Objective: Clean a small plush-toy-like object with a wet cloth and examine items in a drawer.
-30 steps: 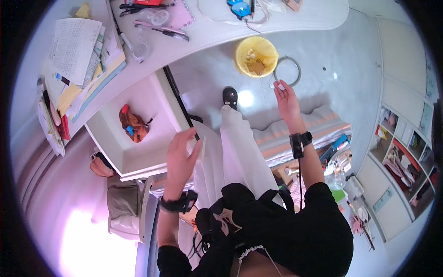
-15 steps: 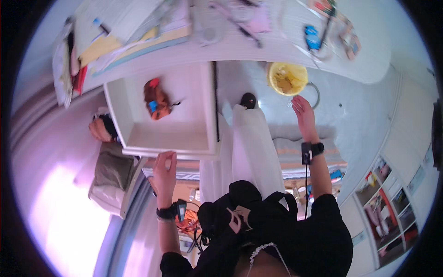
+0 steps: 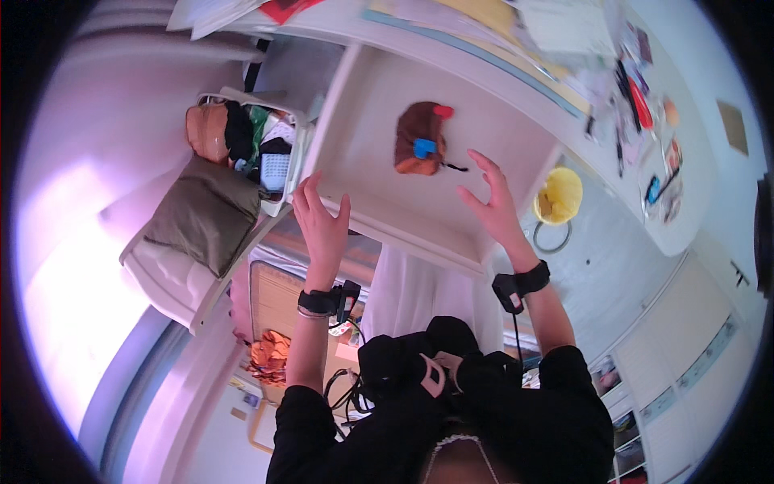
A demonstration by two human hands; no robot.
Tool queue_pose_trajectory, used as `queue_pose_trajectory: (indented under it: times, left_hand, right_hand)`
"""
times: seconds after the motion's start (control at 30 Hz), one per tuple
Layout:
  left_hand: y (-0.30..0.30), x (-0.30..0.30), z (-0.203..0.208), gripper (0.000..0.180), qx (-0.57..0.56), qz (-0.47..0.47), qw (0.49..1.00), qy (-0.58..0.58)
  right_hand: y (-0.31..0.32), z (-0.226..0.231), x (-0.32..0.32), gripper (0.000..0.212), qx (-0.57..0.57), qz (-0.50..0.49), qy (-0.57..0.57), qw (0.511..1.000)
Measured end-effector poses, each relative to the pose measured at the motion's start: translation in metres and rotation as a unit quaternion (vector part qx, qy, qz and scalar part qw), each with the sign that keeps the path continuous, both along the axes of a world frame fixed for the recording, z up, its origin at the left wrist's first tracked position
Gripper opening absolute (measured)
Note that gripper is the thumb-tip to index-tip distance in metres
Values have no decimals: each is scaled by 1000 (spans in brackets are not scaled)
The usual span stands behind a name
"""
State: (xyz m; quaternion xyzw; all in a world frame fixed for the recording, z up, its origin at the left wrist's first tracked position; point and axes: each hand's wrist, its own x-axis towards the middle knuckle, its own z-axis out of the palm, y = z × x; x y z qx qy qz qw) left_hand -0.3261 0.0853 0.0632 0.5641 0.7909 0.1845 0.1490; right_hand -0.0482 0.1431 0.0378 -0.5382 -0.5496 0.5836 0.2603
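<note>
A white drawer (image 3: pixel 403 230) is pulled out from under the desk. In it lies a small brown pouch-like thing (image 3: pixel 407 141) with red and blue patches and a dark cord; its exact kind is hard to tell. My left hand (image 3: pixel 321 226) is at the drawer's near left corner, fingers spread, holding nothing. Over the right part of the drawer, close to the cord, my right hand (image 3: pixel 498 211) hovers with thumb and fingers apart and nothing between them. Each wrist wears a black strap with a small device.
Papers and folders (image 3: pixel 459 36) cover the desk, with pens (image 3: pixel 625 113) at its right. A yellow bin (image 3: pixel 558 196) stands on the floor right of the drawer. Left of it are a filled white basket (image 3: pixel 300 157) and an olive cushion (image 3: pixel 205 214) on a white chair.
My view has turned left toward the drawer. My right hand has moved from near the bin to over the drawer. My left hand's fingers have spread. The pouch lies still in the drawer.
</note>
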Motion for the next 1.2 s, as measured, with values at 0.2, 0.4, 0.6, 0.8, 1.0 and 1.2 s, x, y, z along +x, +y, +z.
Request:
queue_pose_trajectory:
  times: [0.2, 0.4, 0.6, 0.8, 1.0, 1.2]
  left_hand:
    - [3, -73, -49, 57, 0, 46, 999, -23]
    - [12, -75, -68, 40, -69, 46, 996, -23]
    - [18, -75, -70, 37, -51, 39, 998, 0]
    - [16, -79, -74, 37, -63, 35, 997, -24]
    - [15, -80, -76, 34, -66, 21, 996, -51]
    - [11, -80, -80, 34, -53, 21, 996, -70]
  right_hand:
    - [21, -34, -90, 80, 121, 73, -176, 974]
    - [22, -80, -124, 89, 116, 150, -298, 936]
    - [61, -86, -119, 74, 106, 80, -287, 949]
    - [109, -106, -137, 65, 118, -35, -229, 966]
    - [115, -122, -212, 65, 234, 52, -282, 929]
    - [68, -116, -202, 61, 169, 127, -231, 950]
